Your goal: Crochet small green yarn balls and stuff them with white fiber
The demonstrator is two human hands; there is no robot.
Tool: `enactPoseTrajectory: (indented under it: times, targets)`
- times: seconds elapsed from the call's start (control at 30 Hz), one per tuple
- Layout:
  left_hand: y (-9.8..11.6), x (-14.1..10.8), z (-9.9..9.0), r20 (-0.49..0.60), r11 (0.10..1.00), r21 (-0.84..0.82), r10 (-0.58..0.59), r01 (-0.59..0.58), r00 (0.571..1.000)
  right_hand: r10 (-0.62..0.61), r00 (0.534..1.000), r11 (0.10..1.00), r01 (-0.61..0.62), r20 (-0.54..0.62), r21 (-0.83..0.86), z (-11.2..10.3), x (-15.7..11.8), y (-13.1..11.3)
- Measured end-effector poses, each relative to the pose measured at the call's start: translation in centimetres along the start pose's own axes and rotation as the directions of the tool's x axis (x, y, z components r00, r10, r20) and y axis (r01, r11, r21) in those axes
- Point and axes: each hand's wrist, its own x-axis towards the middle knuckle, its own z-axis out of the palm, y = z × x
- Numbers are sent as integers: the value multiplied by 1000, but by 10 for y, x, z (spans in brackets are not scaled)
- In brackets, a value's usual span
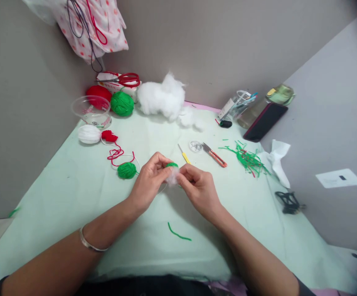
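— Just on the wearer's side of the yellow-handled hook (184, 156): white tuft (172, 177) against a small green piece (172, 164), which is mostly hidden.
— Grip?
— Left hand (149, 181) pinches the green piece, thumb at the tuft. Right hand (199, 187) has thumb and fingers closed on the tuft's other side. Both close together; can't tell if fingertips touch.
— Around the hook?
— Right: clear round case (196, 146), orange-handled snips (218, 157), then green-and-red trimmings (249, 160) farther out. Left: small green yarn ball (126, 170), beyond it red yarn (110, 136). Behind: white stuffing heap (161, 98). Wearer's side, well apart: loose green strand (178, 234).
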Motion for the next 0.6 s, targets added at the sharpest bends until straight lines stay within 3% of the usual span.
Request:
enactPoseTrajectory:
  times: [0.2, 0.43, 0.6]
  targets:
    - [0, 1, -2, 114, 996, -39, 78, -74, 990, 164, 987, 960, -159, -2, 231, -5, 3, -2]
    - [-3, 5, -7, 113, 994, 2, 104, -105, 988, 66, 986, 941, -112, 150, 319, -15, 4, -1]
    - [-2, 4, -5, 78, 987, 93, 125, -132, 989, 90, 979, 913, -155, 184, 377, -13, 6, 5]
